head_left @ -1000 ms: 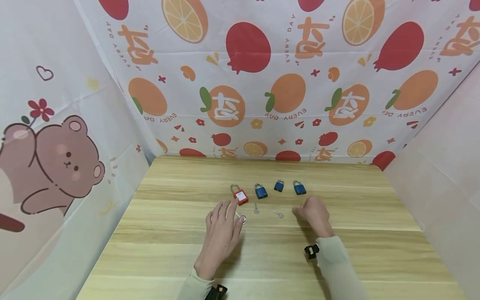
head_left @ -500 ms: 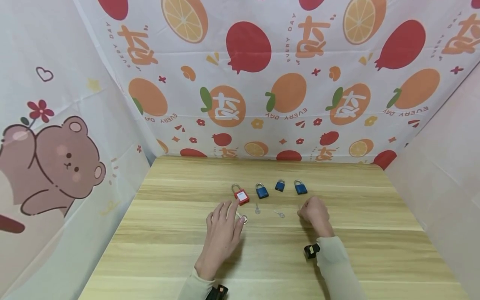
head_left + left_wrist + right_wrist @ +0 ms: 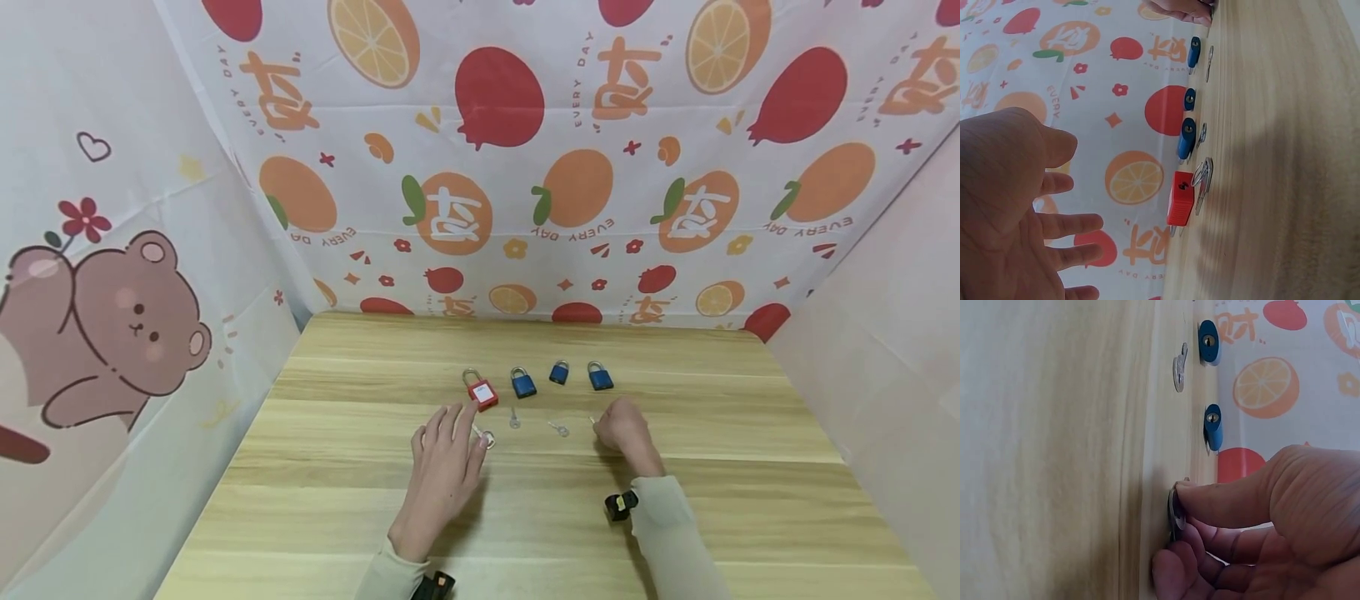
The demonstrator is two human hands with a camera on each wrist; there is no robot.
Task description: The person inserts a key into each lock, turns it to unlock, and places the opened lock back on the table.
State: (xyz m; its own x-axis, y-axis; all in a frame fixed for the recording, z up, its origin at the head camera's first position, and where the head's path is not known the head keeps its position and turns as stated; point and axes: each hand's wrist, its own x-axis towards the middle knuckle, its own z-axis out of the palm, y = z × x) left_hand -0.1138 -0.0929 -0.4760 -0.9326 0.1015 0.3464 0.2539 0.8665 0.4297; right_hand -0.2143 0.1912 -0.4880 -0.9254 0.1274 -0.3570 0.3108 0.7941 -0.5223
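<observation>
My right hand (image 3: 627,427) pinches a small silver key (image 3: 1177,509) between thumb and fingers, low at the tabletop; its tip pokes out left of the hand in the head view. Fingers loosely extended, my left hand (image 3: 442,462) hovers over the table, holding nothing. Close to its fingertips lie a red padlock (image 3: 482,393) with a white label and a key with a ring (image 3: 1204,182). Two more keys, a middle one (image 3: 514,419) and one further right (image 3: 559,428), lie on the wood. Behind them sit blue padlocks: left (image 3: 523,382), centre (image 3: 558,372) and right (image 3: 600,376).
The wooden table (image 3: 525,525) ends at a fruit-print cloth (image 3: 570,267) hanging along its back. A bear-print cloth (image 3: 150,325) stands at the left, and a pale cloth (image 3: 885,333) at the right. Both wrists wear black cameras.
My right hand has shifted slightly, and the tip of the key it pinches now shows beside the thumb. The left hand, padlocks and loose keys have stayed put.
</observation>
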